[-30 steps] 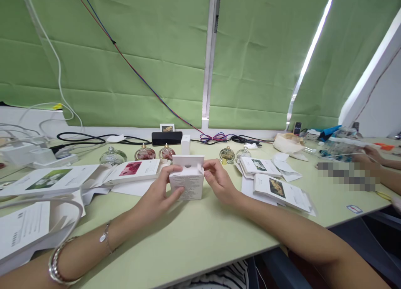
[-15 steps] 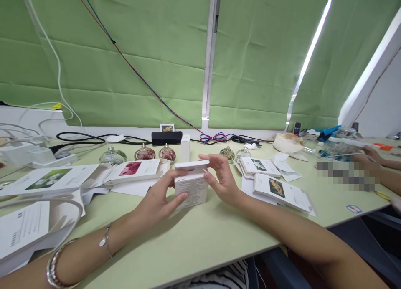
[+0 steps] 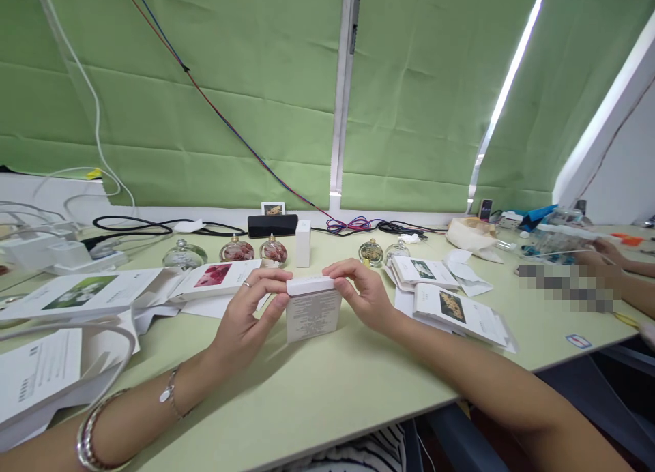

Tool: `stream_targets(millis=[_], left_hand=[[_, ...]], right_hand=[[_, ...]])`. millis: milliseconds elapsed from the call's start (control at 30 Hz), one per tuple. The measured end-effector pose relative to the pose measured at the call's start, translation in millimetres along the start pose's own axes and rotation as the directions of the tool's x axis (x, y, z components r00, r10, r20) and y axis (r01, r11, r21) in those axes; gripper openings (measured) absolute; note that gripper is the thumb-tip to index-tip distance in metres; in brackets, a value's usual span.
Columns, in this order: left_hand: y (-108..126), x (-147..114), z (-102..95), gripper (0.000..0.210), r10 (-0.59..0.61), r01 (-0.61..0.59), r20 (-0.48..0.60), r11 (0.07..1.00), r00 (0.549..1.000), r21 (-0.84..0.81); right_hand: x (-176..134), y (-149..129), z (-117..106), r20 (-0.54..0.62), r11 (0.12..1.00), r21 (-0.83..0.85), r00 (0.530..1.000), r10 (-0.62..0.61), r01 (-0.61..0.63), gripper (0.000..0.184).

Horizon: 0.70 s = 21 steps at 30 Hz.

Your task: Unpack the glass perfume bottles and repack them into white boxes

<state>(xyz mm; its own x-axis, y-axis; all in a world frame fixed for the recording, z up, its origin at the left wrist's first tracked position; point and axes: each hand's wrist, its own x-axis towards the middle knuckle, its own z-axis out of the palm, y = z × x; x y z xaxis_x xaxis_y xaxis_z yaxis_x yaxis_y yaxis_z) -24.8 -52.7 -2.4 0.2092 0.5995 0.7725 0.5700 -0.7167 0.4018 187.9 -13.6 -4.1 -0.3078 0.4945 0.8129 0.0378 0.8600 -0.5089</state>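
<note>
A white cardboard box (image 3: pixel 313 316) with fine printed text on its near face stands upright on the table in front of me. Its top flap (image 3: pixel 310 285) lies down along the upper edge. My left hand (image 3: pixel 248 315) has its fingertips and thumb at the top left corner of the box. At the top right corner, my right hand (image 3: pixel 364 296) pinches the edge between thumb and fingers. The far side of the box and some fingertips behind it are hidden.
Round perfume bottles, one with red contents (image 3: pixel 273 251) and one yellowish (image 3: pixel 370 252), stand behind. Flattened boxes with flower pictures lie left (image 3: pixel 86 293) and right (image 3: pixel 455 310). A small white box (image 3: pixel 303 243) stands near a black phone (image 3: pixel 272 225). Another person's hands (image 3: pixel 596 254) are far right.
The raised top flap has come down onto the box. My left hand has shifted from the near face to the top left corner; my right fingers have lowered to the top right corner.
</note>
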Motion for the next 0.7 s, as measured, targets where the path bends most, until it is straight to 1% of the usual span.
stream_targets(millis=[67, 200, 400, 567, 700], left_hand=[[0.5, 0.2, -0.5, 0.021, -0.027, 0.027, -0.004, 1.000, 1.000, -0.016], [0.9, 0.5, -0.3, 0.019, -0.026, 0.026, -0.025, 0.999, 0.999, -0.028], [-0.9, 0.0, 0.3, 0.017, -0.036, 0.035, -0.039, 0.999, 0.999, -0.017], [-0.4, -0.4, 0.2, 0.014, -0.010, 0.009, -0.048, 1.000, 0.999, -0.025], [1.9, -0.2, 0.1, 0.018, -0.027, 0.026, -0.049, 0.999, 0.998, -0.018]], right_hand=[[0.1, -1.2, -0.3, 0.008, 0.999, -0.023, 1.000, -0.030, 0.030, 0.015], [0.3, -2.4, -0.9, 0.025, 0.995, -0.052, 0.996, -0.081, 0.082, 0.012], [0.0, -1.0, -1.1, 0.038, 0.996, -0.057, 0.997, -0.073, 0.075, 0.014], [-0.5, -2.2, -0.8, 0.033, 0.995, -0.045, 0.996, -0.088, 0.089, 0.011], [-0.6, -5.0, -0.8, 0.038, 0.996, -0.057, 0.997, -0.072, 0.074, 0.012]])
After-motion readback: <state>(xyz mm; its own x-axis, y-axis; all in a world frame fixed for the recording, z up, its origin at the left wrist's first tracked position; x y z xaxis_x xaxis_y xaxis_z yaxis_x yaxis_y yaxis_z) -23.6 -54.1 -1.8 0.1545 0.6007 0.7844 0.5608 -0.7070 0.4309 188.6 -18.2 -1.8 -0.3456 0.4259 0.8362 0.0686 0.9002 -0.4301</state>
